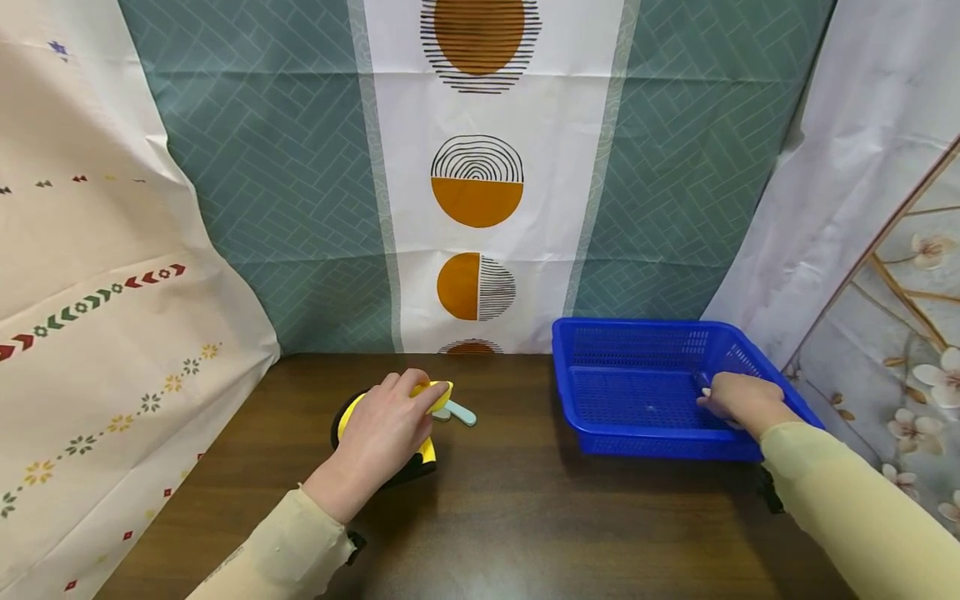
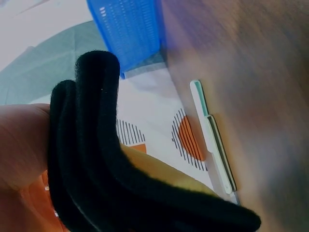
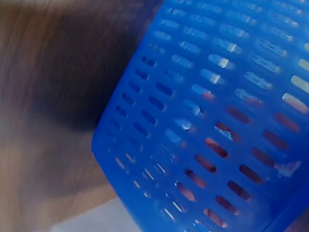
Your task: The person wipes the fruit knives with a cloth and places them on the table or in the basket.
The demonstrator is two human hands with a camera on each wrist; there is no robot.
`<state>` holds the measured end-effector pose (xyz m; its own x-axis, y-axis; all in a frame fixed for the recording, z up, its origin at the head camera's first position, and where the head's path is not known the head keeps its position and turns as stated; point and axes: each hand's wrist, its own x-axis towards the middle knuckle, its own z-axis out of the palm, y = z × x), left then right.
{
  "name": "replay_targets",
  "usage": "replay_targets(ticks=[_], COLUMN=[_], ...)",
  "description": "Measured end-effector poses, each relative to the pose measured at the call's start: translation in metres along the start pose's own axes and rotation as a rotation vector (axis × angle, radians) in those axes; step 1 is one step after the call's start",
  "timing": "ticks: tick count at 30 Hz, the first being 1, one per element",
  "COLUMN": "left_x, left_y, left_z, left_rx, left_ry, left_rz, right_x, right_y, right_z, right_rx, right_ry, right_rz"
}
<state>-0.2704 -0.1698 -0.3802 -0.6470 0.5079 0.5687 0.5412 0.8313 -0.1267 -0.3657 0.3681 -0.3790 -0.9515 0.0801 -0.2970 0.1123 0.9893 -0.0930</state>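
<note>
In the head view my left hand (image 1: 386, 421) grips a yellow-and-black felt-like piece (image 1: 430, 450) over the left part of the table. The left wrist view shows its thick black edges (image 2: 99, 125), folded in layers, with yellow inside. Just beyond that hand lie slim pale green and white sticks (image 1: 461, 412), overlapping each other on the wood. My right hand (image 1: 746, 400) reaches into the blue plastic basket (image 1: 630, 442) at its right side, fingers curled around a whitish thing (image 1: 706, 392) that is mostly hidden. Through the basket's slots (image 3: 212, 159), fingers show in the right wrist view.
The brown wooden table (image 1: 525, 508) runs back to a hanging cloth (image 1: 300, 208) printed with circles and green panels. A cream patterned cloth (image 1: 112, 333) drapes along the left side, and a flowered one (image 1: 900, 375) along the right.
</note>
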Motion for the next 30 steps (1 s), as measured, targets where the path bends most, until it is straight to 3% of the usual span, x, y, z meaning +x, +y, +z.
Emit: replay_targets(ticks=[15,24,30], left_x=[-0.005,-0.006,-0.005], left_y=[0.000,-0.003,-0.003], left_z=[0.003,0.002,0.002], left_rx=[-0.033,-0.044,-0.035], left_ry=[-0.013,-0.025,-0.031], left_rz=[-0.014,-0.031,-0.029], right_x=[-0.005,0.007,0.016], right_y=[-0.005,-0.004,-0.004], right_z=[-0.015,-0.018,-0.018], right_rx=[-0.059,-0.078,-0.061], right_ry=[-0.102,-0.223,-0.300], right_rz=[-0.137,-0.140,-0.098])
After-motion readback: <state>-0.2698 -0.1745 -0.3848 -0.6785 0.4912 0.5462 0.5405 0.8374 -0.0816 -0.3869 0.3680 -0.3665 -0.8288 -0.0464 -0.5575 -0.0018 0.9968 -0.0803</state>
